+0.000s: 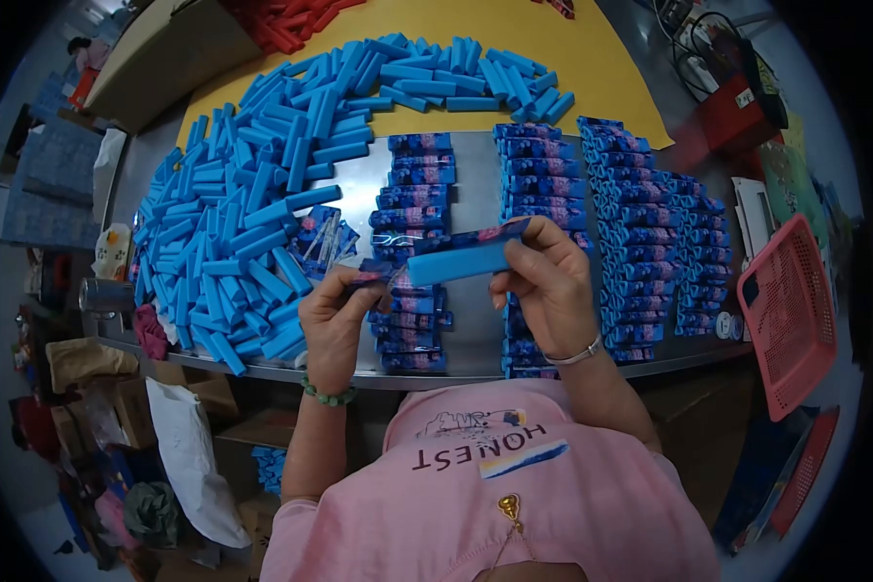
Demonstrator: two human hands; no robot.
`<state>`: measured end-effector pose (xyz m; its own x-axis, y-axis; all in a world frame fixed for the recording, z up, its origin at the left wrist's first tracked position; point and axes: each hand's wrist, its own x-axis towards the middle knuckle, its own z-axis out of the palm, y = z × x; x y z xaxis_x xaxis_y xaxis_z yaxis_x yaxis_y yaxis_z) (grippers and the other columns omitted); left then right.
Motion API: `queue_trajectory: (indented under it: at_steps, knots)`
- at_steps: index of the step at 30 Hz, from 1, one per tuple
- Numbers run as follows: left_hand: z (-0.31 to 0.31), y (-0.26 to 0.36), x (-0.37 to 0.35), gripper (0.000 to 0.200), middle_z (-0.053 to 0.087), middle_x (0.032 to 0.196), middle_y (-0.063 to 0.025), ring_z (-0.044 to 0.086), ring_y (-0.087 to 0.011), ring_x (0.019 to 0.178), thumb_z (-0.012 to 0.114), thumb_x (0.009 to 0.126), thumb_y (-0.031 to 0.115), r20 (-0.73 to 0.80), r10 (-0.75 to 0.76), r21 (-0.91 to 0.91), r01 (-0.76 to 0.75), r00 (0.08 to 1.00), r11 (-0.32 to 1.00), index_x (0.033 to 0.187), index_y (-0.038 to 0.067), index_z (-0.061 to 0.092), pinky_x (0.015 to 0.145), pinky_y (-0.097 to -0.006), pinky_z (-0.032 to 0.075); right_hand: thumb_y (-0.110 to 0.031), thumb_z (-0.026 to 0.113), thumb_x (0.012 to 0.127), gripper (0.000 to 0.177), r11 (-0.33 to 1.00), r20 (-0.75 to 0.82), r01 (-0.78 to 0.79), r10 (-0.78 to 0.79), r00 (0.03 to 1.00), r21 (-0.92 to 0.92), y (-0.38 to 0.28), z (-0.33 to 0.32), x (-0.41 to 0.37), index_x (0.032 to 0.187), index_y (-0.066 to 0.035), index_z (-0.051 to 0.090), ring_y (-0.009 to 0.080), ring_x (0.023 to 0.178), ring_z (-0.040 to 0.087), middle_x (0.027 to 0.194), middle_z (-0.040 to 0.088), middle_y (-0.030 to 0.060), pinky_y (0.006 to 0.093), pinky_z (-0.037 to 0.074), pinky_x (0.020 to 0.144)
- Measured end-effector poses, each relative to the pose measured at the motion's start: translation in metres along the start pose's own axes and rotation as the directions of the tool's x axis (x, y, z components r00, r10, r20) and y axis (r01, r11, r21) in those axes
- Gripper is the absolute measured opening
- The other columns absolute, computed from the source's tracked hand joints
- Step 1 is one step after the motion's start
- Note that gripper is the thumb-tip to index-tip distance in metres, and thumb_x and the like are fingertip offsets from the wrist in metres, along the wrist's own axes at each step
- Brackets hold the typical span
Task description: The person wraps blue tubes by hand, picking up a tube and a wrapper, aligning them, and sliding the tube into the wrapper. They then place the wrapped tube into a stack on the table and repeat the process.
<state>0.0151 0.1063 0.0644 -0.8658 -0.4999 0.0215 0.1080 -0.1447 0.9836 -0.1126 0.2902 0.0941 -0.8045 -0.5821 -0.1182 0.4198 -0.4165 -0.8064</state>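
Note:
In front of my chest, my right hand (556, 281) grips a light-blue rectangular stick (459, 264) by its right end. A dark blue and pink printed wrapper (466, 237) runs along the stick's far side, up to my right fingers. The fingers of my left hand (335, 325) are pinched on the wrapper's left end, by the stick's free end. Below my hands lies a column of blue and pink printed packets (412, 197). Left of it are several loose flat wrappers (325, 238), beside a large heap of blue sticks (252, 194).
More packet columns (635, 228) line the table's right side. A pink perforated basket (791, 315) stands at the right edge. Red sticks (286, 21) lie at the back on a yellow sheet (592, 58), next to a cardboard box (170, 58). A metal cup (107, 295) sits far left.

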Motion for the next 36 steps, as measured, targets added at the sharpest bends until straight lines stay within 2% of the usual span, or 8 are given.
queue_trajectory:
  at_steps: [4, 9, 16, 24, 28, 30, 34, 36]
  knots:
    - [0.001, 0.004, -0.001, 0.006, 0.058, 0.078, -0.0036, 0.058, -0.0099, 0.068, 0.057, 0.086, 0.002, 0.028, 0.013, 0.114, -0.016, 1.000, 0.993, 0.087, -0.003, 0.060, 0.061, -0.0211, 0.047, -0.008, 0.056, 0.087, 0.012, 1.000, -0.021, 0.015, -0.014, 1.000, 0.010, -0.004, -0.005, 0.003, 0.097, -0.002, 0.053, 0.0143, 0.060, 0.064, 0.077, 0.062, 0.0080, 0.0254, 0.052, 0.047]
    - [-0.005, 0.007, 0.003, 0.011, 0.056, 0.077, -0.0037, 0.057, -0.0094, 0.070, 0.055, 0.089, 0.006, 0.243, -0.073, 0.263, 0.007, 0.967, 0.965, 0.088, -0.003, 0.061, 0.060, -0.0209, 0.047, -0.006, 0.057, 0.086, 0.013, 1.000, -0.014, -0.020, 0.020, 1.000, -0.020, -0.007, -0.009, 0.004, 0.097, -0.002, 0.053, 0.0144, 0.060, 0.065, 0.075, 0.061, 0.0073, 0.0236, 0.052, 0.046]
    - [-0.008, 0.018, 0.005, 0.012, 0.054, 0.075, -0.0032, 0.051, -0.0089, 0.064, 0.058, 0.087, 0.008, 0.328, -0.108, 0.319, -0.003, 0.939, 0.948, 0.085, -0.003, 0.062, 0.056, -0.0215, 0.043, -0.004, 0.058, 0.084, 0.014, 0.989, 0.014, -0.034, 0.037, 0.999, -0.144, -0.012, -0.011, 0.005, 0.096, 0.000, 0.053, 0.0135, 0.059, 0.064, 0.076, 0.060, 0.0074, 0.0223, 0.052, 0.045]
    - [0.005, 0.035, 0.004, 0.014, 0.054, 0.075, -0.0082, 0.053, -0.0154, 0.065, 0.065, 0.079, 0.006, 0.389, 0.047, 0.614, -0.297, 0.920, 0.732, 0.089, -0.004, 0.062, 0.055, -0.0271, 0.042, 0.001, 0.060, 0.080, 0.018, 0.937, 0.038, -0.019, 0.035, 0.999, -0.350, -0.017, -0.011, 0.005, 0.096, -0.001, 0.051, 0.0121, 0.058, 0.063, 0.076, 0.059, 0.0072, 0.0204, 0.051, 0.045]
    - [0.016, 0.023, 0.002, 0.020, 0.057, 0.081, -0.0090, 0.055, -0.0165, 0.070, 0.067, 0.077, 0.006, 0.372, 0.136, 0.621, -0.355, 0.918, 0.699, 0.095, -0.003, 0.063, 0.058, -0.0270, 0.043, -0.005, 0.063, 0.081, 0.018, 0.944, 0.042, 0.022, -0.009, 0.999, -0.329, -0.005, -0.005, 0.003, 0.094, -0.001, 0.051, 0.0123, 0.058, 0.064, 0.075, 0.061, 0.0085, 0.0197, 0.051, 0.045]
    - [0.017, 0.018, 0.003, 0.026, 0.058, 0.086, -0.0068, 0.055, -0.0144, 0.075, 0.069, 0.075, 0.007, 0.259, 0.107, 0.533, -0.234, 0.960, 0.813, 0.099, -0.002, 0.063, 0.064, -0.0244, 0.043, -0.005, 0.063, 0.081, 0.020, 0.946, 0.040, 0.042, -0.030, 0.999, -0.323, 0.001, -0.001, 0.001, 0.096, 0.000, 0.050, 0.0127, 0.060, 0.064, 0.075, 0.061, 0.0089, 0.0195, 0.051, 0.046]
    - [0.016, 0.010, 0.005, 0.028, 0.058, 0.090, -0.0069, 0.054, -0.0146, 0.080, 0.069, 0.075, 0.006, 0.294, 0.114, 0.467, -0.247, 0.949, 0.849, 0.101, -0.003, 0.062, 0.067, -0.0237, 0.043, -0.003, 0.060, 0.083, 0.016, 0.934, 0.036, -0.014, 0.029, 0.999, -0.356, 0.004, 0.006, -0.001, 0.096, -0.001, 0.051, 0.0140, 0.060, 0.063, 0.077, 0.060, 0.0078, 0.0225, 0.051, 0.046]
    - [0.017, 0.008, 0.004, 0.026, 0.058, 0.091, -0.0072, 0.055, -0.0141, 0.081, 0.068, 0.075, 0.003, 0.239, 0.059, 0.275, -0.126, 0.969, 0.953, 0.100, -0.002, 0.063, 0.070, -0.0246, 0.045, -0.006, 0.058, 0.085, 0.012, 0.961, -0.010, -0.048, 0.046, 0.999, -0.273, 0.003, 0.004, 0.001, 0.094, 0.000, 0.053, 0.0133, 0.060, 0.063, 0.076, 0.060, 0.0066, 0.0219, 0.050, 0.047]
